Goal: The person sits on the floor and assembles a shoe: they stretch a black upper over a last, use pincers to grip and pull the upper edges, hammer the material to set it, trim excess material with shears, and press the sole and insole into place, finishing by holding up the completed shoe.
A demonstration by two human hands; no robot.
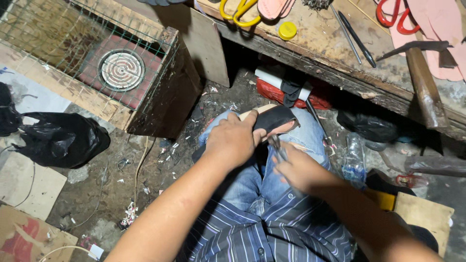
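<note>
Over littered dirt floor (111, 184), left hand (233, 140) gripping black sole (276, 118); right hand (298, 170) holding pliers (277, 145), beside wooden workbench (315, 53)

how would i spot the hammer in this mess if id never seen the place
Look to the worn wooden workbench along the top right, then follow its front edge rightward. The hammer lies there, its dark metal head pointing left and its thick brown wooden handle running down toward the bench edge. It is bulkier than the yellow scissors, the red scissors and the pink soles nearby.
</note>
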